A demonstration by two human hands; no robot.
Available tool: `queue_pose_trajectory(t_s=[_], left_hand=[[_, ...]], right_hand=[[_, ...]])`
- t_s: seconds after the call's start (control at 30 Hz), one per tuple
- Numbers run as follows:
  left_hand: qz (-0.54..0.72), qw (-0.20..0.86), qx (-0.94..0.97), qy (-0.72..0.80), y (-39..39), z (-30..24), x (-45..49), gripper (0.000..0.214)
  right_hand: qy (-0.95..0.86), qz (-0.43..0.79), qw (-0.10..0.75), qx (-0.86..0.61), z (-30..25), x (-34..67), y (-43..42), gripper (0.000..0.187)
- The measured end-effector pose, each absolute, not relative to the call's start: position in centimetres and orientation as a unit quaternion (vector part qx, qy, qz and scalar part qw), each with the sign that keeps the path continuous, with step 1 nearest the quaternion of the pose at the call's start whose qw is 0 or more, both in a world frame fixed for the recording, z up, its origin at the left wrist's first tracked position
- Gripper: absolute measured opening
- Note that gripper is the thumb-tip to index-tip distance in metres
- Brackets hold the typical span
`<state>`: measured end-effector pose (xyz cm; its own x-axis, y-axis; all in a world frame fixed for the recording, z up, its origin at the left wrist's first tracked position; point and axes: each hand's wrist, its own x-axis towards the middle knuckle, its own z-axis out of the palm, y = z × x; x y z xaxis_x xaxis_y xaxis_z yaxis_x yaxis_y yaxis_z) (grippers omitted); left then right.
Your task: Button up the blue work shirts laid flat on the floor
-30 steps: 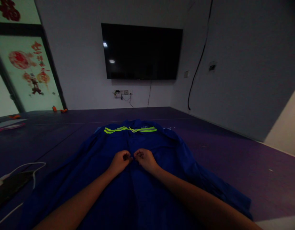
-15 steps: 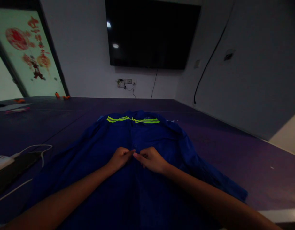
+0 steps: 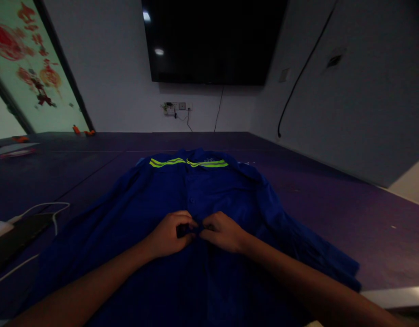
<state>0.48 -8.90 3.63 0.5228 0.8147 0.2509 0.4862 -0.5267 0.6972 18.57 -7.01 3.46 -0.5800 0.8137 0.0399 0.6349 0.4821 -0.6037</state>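
Observation:
A blue work jacket (image 3: pixel 229 200) with yellow-green reflective stripes (image 3: pixel 189 162) near its collar lies spread flat on the dark purple table (image 3: pixel 332 200). My left hand (image 3: pixel 168 235) and my right hand (image 3: pixel 223 232) meet at the jacket's front placket, fingers pinching the fabric edges together at the middle. A fastened button (image 3: pixel 192 200) shows on the placket just beyond my fingertips. Both forearms stretch over the lower part of the jacket.
A white charger with cable (image 3: pixel 42 210) and a dark flat object (image 3: pixel 15 236) lie at the left. A black screen (image 3: pixel 212 41) hangs on the far wall above sockets (image 3: pixel 177 106). A window with red decorations (image 3: pixel 22 59) stands at the left. The table's light edge (image 3: pixel 396 295) runs at the lower right.
Both hands have shifted down the placket toward me, to a lower spot on the jacket. The camera has tilted further down.

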Motion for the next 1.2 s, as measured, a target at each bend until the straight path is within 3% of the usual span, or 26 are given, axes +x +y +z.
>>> queue_pose_trajectory(t_s=[0.2, 0.3, 0.53, 0.77, 1.2], left_hand=[[0.268, 0.235, 0.845, 0.398, -9.6, 3.9, 0.7, 0.01], [0.251, 0.22, 0.846, 0.416, -9.6, 3.7, 0.9, 0.008], [0.265, 0.236, 0.83, 0.43, -9.8, 3.4, 1.0, 0.003], [0.285, 0.293, 0.793, 0.453, -10.0, 3.8, 1.1, 0.005], [0.315, 0.413, 0.717, 0.465, -9.3, 3.4, 0.6, 0.014]], right_hand=[[-0.798, 0.457, 0.146, -0.365, 2.5, 19.9, -5.8, 0.01], [-0.752, 0.53, 0.178, -0.348, 2.0, 20.3, -5.9, 0.005], [-0.724, 0.526, 0.246, -0.373, 1.9, 19.8, -6.3, 0.004], [-0.696, 0.53, 0.272, -0.401, 2.4, 19.8, -6.5, 0.022], [-0.692, 0.556, 0.294, -0.354, 2.3, 19.6, -7.0, 0.028]])
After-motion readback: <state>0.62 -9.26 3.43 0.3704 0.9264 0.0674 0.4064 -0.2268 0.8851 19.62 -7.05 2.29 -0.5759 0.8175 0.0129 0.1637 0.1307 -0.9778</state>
